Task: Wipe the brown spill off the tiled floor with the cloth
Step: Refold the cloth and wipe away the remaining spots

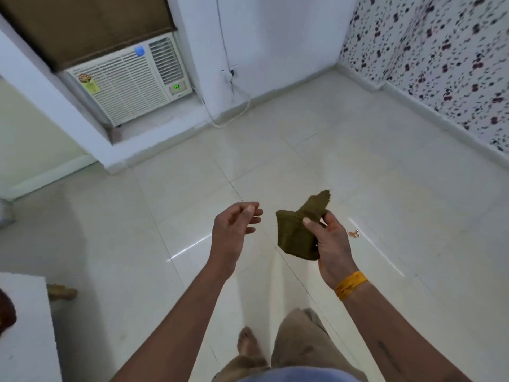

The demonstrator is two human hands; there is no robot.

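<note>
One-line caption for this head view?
Right hand holds an olive-green cloth above a small brown spill; left hand empty.

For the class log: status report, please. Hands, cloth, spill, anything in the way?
Right hand grips cloth, held above floor. Left hand free, fingers loosely curled. Small brown spill just right of right hand, unwiped. Nothing blocking.

Glossy smooth tiled floor (344,150); matt, rough-textured cloth (296,232).
</note>
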